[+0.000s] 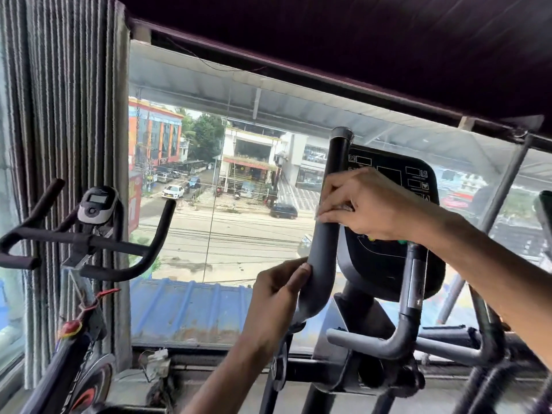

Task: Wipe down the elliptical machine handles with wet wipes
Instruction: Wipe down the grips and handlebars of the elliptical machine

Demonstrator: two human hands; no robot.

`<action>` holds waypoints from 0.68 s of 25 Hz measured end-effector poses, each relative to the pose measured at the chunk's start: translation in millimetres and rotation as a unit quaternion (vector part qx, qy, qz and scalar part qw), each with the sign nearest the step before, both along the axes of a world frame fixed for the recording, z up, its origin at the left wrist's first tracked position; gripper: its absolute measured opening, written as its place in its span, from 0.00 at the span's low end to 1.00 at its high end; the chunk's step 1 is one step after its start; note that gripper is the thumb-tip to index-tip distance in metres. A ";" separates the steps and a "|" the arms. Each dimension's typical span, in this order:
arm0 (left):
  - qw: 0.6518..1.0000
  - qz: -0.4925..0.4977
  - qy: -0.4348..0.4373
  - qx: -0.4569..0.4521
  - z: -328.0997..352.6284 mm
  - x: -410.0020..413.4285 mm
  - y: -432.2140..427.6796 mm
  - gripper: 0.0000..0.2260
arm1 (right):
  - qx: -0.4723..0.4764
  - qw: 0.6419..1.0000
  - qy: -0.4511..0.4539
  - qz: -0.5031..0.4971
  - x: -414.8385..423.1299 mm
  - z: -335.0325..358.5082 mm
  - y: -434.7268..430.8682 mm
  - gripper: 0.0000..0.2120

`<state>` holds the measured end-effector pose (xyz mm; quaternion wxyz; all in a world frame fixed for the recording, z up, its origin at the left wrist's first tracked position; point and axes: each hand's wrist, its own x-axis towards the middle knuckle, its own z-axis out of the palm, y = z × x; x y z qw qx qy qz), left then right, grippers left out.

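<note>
Halfway up the elliptical's left handle (324, 252), the right hand (370, 204) wraps a thin white wet wipe (336, 208) round the tube, fingers curled over it, while the left hand (274, 297) grips the bend just below, thumb laid on the padding. The handle looks stiff with a soft, matte grey sleeve that should give good purchase. The wipe is limp and light, likely to bunch or slip unless held wrapped right round the tube, so I judge the steadying hold at the bend well placed. Just beyond stands the black console (391, 258), with a spin bike (89, 237) well apart by the window (209, 204).
</note>
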<state>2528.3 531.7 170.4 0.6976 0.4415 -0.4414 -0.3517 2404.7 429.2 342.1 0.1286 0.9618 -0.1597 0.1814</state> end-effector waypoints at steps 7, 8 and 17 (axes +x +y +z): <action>0.999 -0.034 -0.010 -0.004 -1.8 5.9 8.0 0.11 | -0.087 0.983 -0.163 -0.011 8.8 -26.5 -5.5 0.03; 0.999 -0.041 -0.008 -0.012 -2.7 6.1 8.4 0.11 | -0.069 0.988 -0.139 -0.005 5.7 -30.8 0.5 0.03; 0.998 -0.049 -0.014 -0.048 -5.9 4.1 13.7 0.16 | -0.114 0.987 -0.107 -0.038 20.9 -21.0 13.0 0.03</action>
